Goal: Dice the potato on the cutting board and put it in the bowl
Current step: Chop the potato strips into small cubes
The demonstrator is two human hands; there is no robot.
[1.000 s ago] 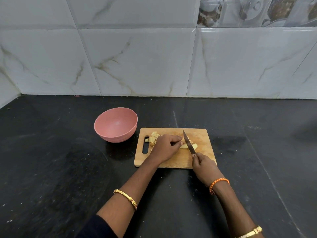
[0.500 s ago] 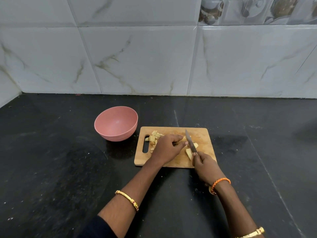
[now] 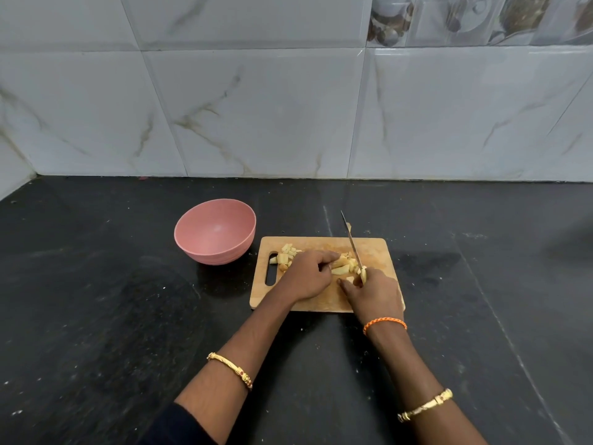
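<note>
A wooden cutting board [image 3: 321,301] lies on the black counter. Pale yellow potato strips [image 3: 341,268] lie at its middle, and a heap of diced pieces [image 3: 286,255] sits by the handle slot. My left hand [image 3: 309,276] presses its fingertips on the strips. My right hand [image 3: 375,293] grips a knife [image 3: 352,244], the blade tilted up and pointing away over the board's far edge, its heel near the strips. The pink bowl [image 3: 215,231] stands empty to the left of the board.
The black stone counter [image 3: 96,316] spreads wide on all sides. A marble-tiled wall [image 3: 256,107] closes off the back. Small crumbs dot the counter near me.
The knife blade has lifted and swung further away, its tip now past the board's far edge. My right hand moved forward onto the board, closer to my left hand.
</note>
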